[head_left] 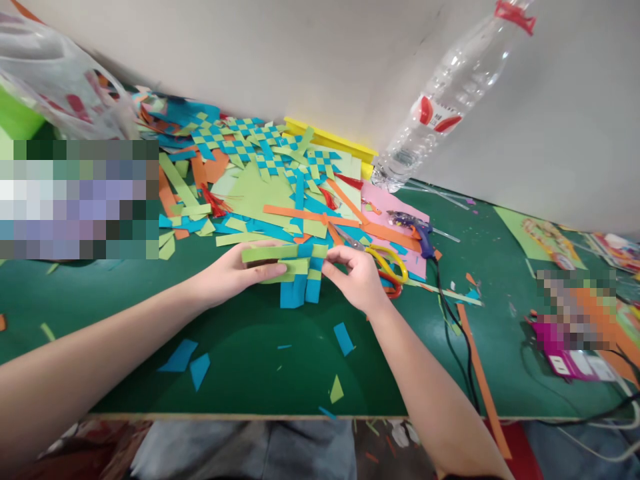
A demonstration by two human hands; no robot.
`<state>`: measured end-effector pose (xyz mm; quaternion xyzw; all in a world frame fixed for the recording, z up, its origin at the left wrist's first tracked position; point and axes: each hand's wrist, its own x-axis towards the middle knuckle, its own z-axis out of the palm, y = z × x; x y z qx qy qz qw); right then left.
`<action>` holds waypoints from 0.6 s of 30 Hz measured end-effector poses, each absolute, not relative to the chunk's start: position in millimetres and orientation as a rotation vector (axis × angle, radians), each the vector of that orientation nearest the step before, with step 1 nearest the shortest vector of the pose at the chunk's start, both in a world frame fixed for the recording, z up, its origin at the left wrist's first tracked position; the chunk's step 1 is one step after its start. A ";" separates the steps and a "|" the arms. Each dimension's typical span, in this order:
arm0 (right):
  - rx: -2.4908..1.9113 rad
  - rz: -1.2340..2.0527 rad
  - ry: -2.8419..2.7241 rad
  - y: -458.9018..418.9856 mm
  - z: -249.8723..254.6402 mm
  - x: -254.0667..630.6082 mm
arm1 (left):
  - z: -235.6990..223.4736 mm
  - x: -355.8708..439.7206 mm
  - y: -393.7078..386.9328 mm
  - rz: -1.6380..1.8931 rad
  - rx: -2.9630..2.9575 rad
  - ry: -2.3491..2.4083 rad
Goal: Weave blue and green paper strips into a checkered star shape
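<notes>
Above the green table, both hands hold a small weave of blue and light-green paper strips [314, 263]. My left hand [235, 270] grips the long green strip ends at the left, thumb laid along the front. At the right edge of the weave, my right hand [355, 270] pinches it between thumb and fingertips. Blue strip ends hang down below. Just beyond my right hand lie scissors [387, 263] with yellow and red handles. Several finished-looking blue-and-green woven pieces [273, 150] are heaped farther back.
A clear plastic bottle [440, 100] stands against the wall. A blue glue gun [423, 233] with a black cord lies on pink paper [387, 200]. Paper scraps [344, 339] dot the green table [300, 393]. A plastic bag [60, 80] sits at the left, a magenta item [555, 347] at the right.
</notes>
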<state>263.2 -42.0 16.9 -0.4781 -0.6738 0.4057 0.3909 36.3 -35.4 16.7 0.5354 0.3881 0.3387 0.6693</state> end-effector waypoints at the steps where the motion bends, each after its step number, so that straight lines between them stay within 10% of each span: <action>1: -1.214 1.026 -1.711 -42.0 16.7 263.1 | 16.6 36.0 -35.2 0.766 1.205 0.880; 18: -1.216 1.028 -1.716 -41.2 15.2 263.3 | 23.7 40.4 -35.9 0.760 1.211 0.952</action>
